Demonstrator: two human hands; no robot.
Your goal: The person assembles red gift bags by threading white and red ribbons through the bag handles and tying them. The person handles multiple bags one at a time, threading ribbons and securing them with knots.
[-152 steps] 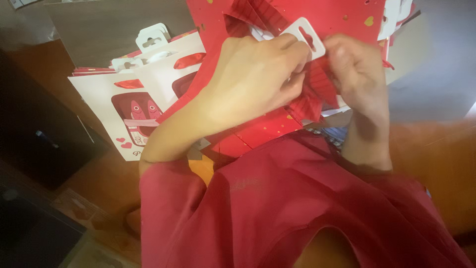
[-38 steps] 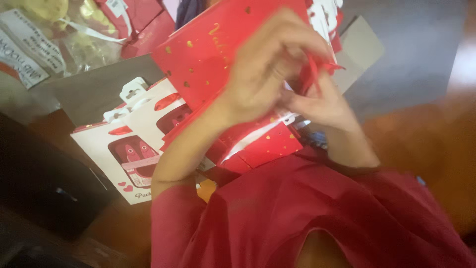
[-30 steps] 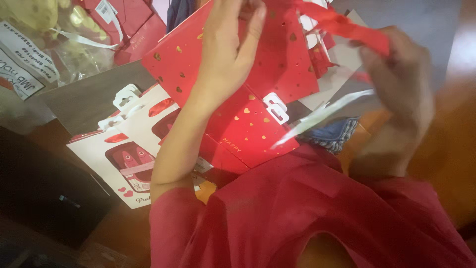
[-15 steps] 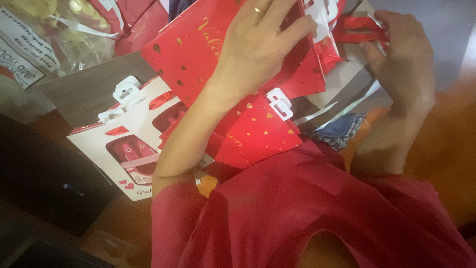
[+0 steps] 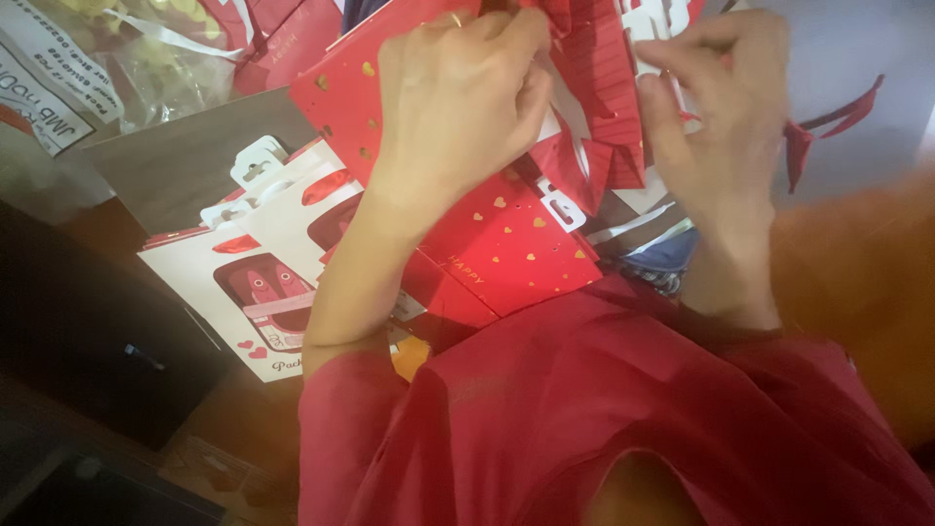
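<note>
My left hand (image 5: 458,97) grips the top edge of a red gift bag (image 5: 351,97) speckled with gold hearts, held up over a pile of similar bags. My right hand (image 5: 726,107) pinches a white card tag (image 5: 654,19) and red ribbon (image 5: 828,127) at the bag's right side. A ring shows on a left finger. Pleated red paper (image 5: 599,97) hangs between the two hands. Red sleeves cover both forearms below.
White and red flat packages with hang tabs (image 5: 253,253) lie at the left. More red bags with gold hearts (image 5: 506,253) lie under the hands. A clear plastic bag (image 5: 117,49) sits at the top left, a dark cabinet (image 5: 88,331) below it.
My left hand has shifted right and closed on the bag's top edge. My right hand has moved inward from the ribbon to the white tag. The ribbon now trails off to the right.
</note>
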